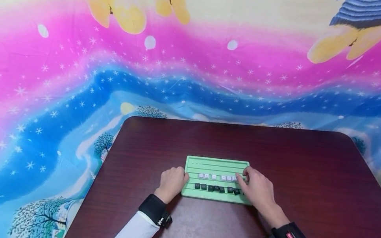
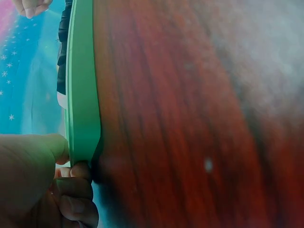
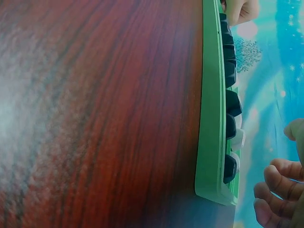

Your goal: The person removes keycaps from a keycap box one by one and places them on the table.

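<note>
A light green ridged board [image 1: 217, 163] lies on the table, bearing one row of small white keycaps [image 1: 224, 178] and, nearer the front, one of black keycaps [image 1: 210, 188]. My left hand [image 1: 172, 181] pinches the board's left end; in the left wrist view its thumb [image 2: 58, 148] and curled fingers meet at the corner. Over the right end hovers my right hand [image 1: 260, 187], thumb and index close by the last white keycap. The right wrist view shows its fingers [image 3: 280, 187] loosely bent and spread from the thumb, with nothing between them.
The dark red wooden table [image 1: 159, 143] reaches out around the board on all sides. Behind it hangs a colourful printed cloth [image 1: 197, 64]. Black wrist straps with small cameras [image 1: 164, 219] sit on both forearms.
</note>
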`<state>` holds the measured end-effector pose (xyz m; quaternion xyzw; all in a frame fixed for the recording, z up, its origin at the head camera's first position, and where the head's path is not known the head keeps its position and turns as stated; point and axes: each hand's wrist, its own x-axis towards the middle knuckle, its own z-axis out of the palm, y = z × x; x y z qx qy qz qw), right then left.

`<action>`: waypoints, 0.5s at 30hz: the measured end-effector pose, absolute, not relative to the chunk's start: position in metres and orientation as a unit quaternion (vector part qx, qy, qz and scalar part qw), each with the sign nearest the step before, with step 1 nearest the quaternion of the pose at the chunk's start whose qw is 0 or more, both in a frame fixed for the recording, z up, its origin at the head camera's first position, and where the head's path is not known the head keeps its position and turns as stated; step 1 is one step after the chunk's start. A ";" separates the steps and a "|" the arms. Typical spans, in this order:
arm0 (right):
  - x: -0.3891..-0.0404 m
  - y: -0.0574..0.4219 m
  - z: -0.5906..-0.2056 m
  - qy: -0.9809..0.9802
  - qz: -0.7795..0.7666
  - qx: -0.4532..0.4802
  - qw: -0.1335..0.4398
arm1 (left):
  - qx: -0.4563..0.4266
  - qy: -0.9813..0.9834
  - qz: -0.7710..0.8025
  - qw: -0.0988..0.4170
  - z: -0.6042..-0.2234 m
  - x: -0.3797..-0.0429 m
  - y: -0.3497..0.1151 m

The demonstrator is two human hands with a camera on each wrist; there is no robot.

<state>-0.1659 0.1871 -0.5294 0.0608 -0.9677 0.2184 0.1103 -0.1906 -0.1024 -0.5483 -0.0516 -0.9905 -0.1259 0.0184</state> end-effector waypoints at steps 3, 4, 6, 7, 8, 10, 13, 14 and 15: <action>-0.166 0.187 -0.530 -0.968 0.216 0.060 0.113 | -0.050 -0.990 -0.128 0.023 -0.549 -0.191 -0.102; -0.166 0.188 -0.530 -0.968 0.216 0.059 0.113 | -0.050 -0.990 -0.128 0.021 -0.549 -0.192 -0.101; -0.166 0.188 -0.530 -0.969 0.214 0.058 0.112 | -0.049 -0.990 -0.131 0.023 -0.549 -0.193 -0.101; -0.166 0.188 -0.529 -0.969 0.214 0.057 0.111 | -0.049 -0.990 -0.131 0.022 -0.549 -0.193 -0.101; -0.166 0.188 -0.529 -0.969 0.215 0.057 0.110 | -0.049 -0.990 -0.131 0.022 -0.548 -0.194 -0.101; -0.166 0.188 -0.529 -0.969 0.215 0.056 0.108 | -0.050 -0.990 -0.133 0.020 -0.548 -0.194 -0.101; -0.165 0.188 -0.530 -0.969 0.216 0.057 0.105 | -0.052 -0.989 -0.139 0.014 -0.547 -0.195 -0.101; -0.165 0.188 -0.531 -0.969 0.215 0.057 0.103 | -0.052 -0.988 -0.142 0.010 -0.547 -0.195 -0.101; -0.164 0.187 -0.531 -0.970 0.215 0.057 0.102 | -0.053 -0.988 -0.148 0.005 -0.547 -0.195 -0.101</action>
